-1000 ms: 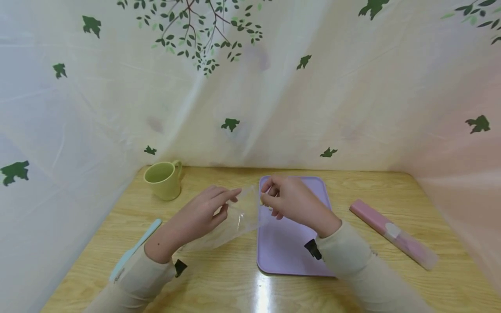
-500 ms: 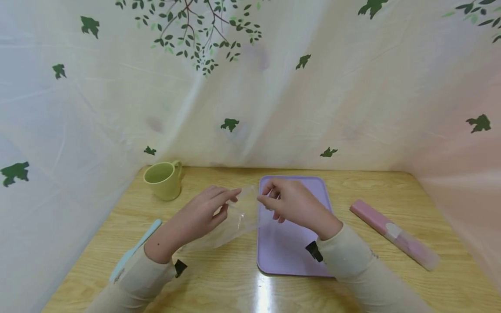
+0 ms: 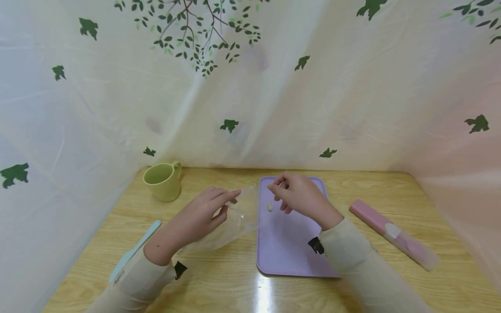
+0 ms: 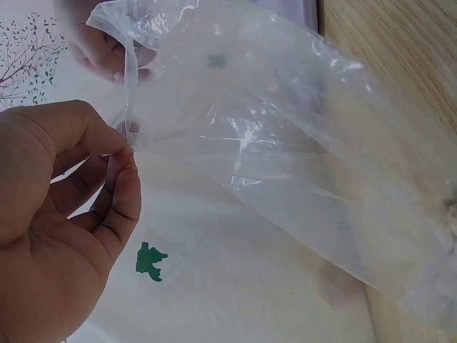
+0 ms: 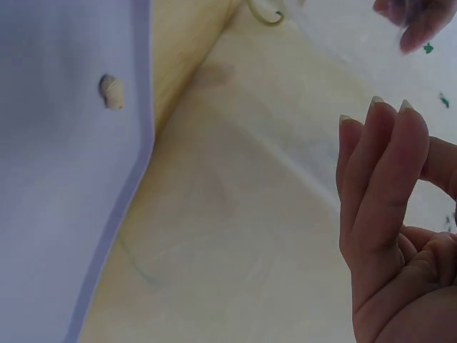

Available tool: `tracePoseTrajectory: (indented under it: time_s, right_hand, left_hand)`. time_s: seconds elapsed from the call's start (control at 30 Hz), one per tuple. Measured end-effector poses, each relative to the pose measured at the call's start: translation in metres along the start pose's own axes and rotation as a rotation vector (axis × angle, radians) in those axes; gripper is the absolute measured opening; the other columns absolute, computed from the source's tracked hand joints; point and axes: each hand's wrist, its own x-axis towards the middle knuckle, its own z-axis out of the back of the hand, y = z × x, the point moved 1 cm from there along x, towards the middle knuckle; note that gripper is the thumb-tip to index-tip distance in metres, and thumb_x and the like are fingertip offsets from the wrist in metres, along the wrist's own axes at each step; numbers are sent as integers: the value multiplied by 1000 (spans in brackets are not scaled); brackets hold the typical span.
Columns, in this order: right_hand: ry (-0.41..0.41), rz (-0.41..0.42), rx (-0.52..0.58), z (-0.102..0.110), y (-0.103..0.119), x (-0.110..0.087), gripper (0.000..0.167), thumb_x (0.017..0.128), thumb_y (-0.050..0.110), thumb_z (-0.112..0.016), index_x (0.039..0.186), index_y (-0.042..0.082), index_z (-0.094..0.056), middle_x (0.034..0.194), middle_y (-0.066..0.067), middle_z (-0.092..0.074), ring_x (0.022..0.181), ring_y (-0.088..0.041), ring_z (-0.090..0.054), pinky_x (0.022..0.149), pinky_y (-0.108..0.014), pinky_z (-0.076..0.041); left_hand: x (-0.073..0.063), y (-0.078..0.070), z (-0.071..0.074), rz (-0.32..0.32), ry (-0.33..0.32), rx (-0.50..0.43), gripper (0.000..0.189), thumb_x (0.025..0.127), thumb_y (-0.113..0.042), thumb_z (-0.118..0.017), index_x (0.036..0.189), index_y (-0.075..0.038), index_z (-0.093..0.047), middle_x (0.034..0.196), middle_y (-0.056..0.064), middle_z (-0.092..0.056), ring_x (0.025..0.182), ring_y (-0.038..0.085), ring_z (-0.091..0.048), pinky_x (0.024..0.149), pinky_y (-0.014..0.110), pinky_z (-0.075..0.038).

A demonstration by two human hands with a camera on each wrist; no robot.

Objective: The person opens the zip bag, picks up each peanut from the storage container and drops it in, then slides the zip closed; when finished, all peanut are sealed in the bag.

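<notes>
My left hand [image 3: 203,211] pinches a clear zip-top plastic bag [image 4: 250,164] by its mouth, thumb against fingers. The bag hangs down over the table left of the purple tray [image 3: 289,252], overlapping its edge in the head view. Something small and pale [image 4: 453,218] shows at the bag's far end in the left wrist view. My right hand [image 3: 299,195] hovers over the tray, fingers loosely bent, and nothing shows between the fingertips. Below it, near the tray's left edge, lies one small pale lump [image 5: 112,92] like a shelled nut; the head view shows this lump [image 3: 270,207] too.
A green mug [image 3: 162,181] stands at the back left of the wooden table [image 3: 223,278]. A light blue, spatula-like utensil [image 3: 135,250] lies by my left forearm. A long pink case [image 3: 393,234] lies right of the tray. A leaf-print curtain [image 3: 250,108] encloses the table's back and sides.
My right hand had a small yellowish piece at its fingertips by the bag's mouth; the piece is gone from them and the hand has drawn back rightward, uncovering the lump. My left hand holds still.
</notes>
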Motion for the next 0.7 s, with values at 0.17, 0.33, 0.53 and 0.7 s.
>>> tracePoseTrajectory:
  time_s: [0.17, 0.33, 0.53, 0.7]
  right_hand:
    - [-6, -44, 3, 2, -13, 14, 34, 106, 36, -65, 123, 7, -67, 97, -8, -78, 65, -19, -73, 65, -35, -64]
    - [5, -87, 24, -1, -23, 27, 34, 106, 35, -65, 123, 5, -67, 103, -13, -79, 66, -19, -74, 72, -40, -66]
    - [7, -101, 60, -7, -35, 42, 33, 106, 31, -66, 120, 1, -67, 109, -21, -79, 67, -18, -73, 76, -46, -68]
    - [10, -107, 76, -15, -46, 53, 33, 105, 27, -67, 117, -3, -71, 106, -24, -78, 67, -19, -72, 71, -43, -68]
  left_hand:
    - [0, 0, 0, 6, 4, -1, 49, 96, 1, -69, 144, -3, -64, 115, 3, -76, 109, 20, -70, 89, 34, -62]
    - [-1, 0, 0, 6, -3, 0, 48, 96, 1, -69, 144, -3, -65, 115, 3, -76, 109, 20, -70, 90, 35, -62]
    - [-1, 0, -2, 4, -8, 6, 48, 96, 1, -69, 144, -4, -65, 115, 3, -76, 110, 21, -70, 91, 35, -62]
    - [-1, 1, -3, 1, -9, 9, 49, 96, 1, -70, 144, -4, -65, 115, 3, -76, 110, 20, -70, 91, 34, -62]
